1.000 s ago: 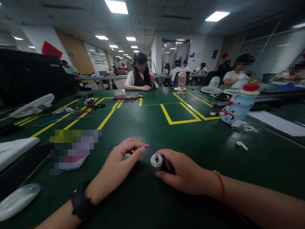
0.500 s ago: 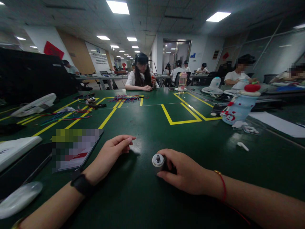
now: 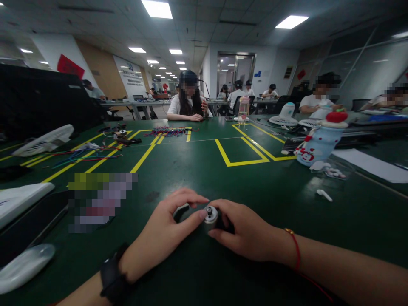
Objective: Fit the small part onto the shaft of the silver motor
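Two hands meet at one small metal motor (image 3: 210, 216) on the green surface (image 3: 204, 170): right hand (image 3: 245, 233) closed around its dark body, shaft end facing up; left hand (image 3: 165, 233) with fingertips (image 3: 203, 213) touching the silver cap, possibly pinching a small part, too hidden to tell. Fitting appears begun, not finished; white fan parts (image 3: 324, 194) lie well apart to the right.

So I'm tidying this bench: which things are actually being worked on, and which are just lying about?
In hand:
- small motor, held by right hand, touched by left hand

Lying about:
- snowman-shaped fan
- white fan grille
- coloured wires
- white paper
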Motion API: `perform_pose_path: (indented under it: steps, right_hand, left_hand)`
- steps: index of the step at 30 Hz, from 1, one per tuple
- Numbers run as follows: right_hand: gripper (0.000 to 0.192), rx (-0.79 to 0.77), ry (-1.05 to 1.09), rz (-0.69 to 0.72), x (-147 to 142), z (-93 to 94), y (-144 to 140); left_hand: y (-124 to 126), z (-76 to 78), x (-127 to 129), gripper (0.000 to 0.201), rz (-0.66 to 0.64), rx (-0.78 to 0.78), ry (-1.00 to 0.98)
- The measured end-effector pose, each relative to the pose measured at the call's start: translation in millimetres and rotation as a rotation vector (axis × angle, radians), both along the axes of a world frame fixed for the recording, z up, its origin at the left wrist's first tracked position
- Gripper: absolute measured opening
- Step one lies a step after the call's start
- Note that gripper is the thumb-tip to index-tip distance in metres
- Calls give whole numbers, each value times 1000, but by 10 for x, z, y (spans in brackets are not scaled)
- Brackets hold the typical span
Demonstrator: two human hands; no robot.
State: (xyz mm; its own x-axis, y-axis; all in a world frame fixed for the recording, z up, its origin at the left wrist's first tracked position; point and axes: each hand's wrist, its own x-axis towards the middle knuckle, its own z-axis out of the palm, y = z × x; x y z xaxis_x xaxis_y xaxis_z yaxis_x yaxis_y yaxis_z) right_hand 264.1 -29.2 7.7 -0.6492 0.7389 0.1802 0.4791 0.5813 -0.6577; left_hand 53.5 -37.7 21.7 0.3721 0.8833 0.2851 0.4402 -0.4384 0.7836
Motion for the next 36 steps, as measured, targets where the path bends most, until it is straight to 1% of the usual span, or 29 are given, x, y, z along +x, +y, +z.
perform_pose_path:
  steps: [6,9,11,13,16,19,21,23,25,28,31,33,36]
  right_hand:
    - [30,26,-7,6,-12,-1,-1]
    - [28,24,-8,-2,-10,1,0]
    - [29,12,-1,3,-5,3,-1]
    - [32,-2,0,4,1,3,-3]
    - [33,-18,-14,-11,14,-5,-7]
    - [32,-23,-22,-14,22,-18,-6]
    - [32,-29,-26,-13,24,-24,-2]
    - [33,-34,-26,-12,25,-23,0]
    - [32,-36,-26,-12,26,-16,-1]
    - [32,-40,-30,-10,29,-3,-4]
    - [34,-44,-32,-7,30,4,-3]
    - [35,-48,-32,-10,32,5,-2]
    - [35,-54,-33,-15,40,10,-5]
  left_hand:
    - [-18,44,70,12,14,33,11]
    - [9,49,-2,12,51,15,-51]
    - [50,45,-95,12,45,-12,-57]
    - [106,26,-196,12,2,-40,14]
    - [185,-38,-300,13,-84,-59,170]
    - [228,-117,-324,11,-149,-42,300]
    - [236,-152,-317,11,-170,-21,376]
    - [236,-162,-310,11,-181,-8,417]
    - [237,-150,-310,12,-186,-15,408]
    - [244,-111,-316,16,-153,-68,307]
    - [266,-92,-335,19,-75,-120,210]
    - [294,-108,-367,20,-23,-112,204]
    - [365,-162,-458,22,43,-58,254]
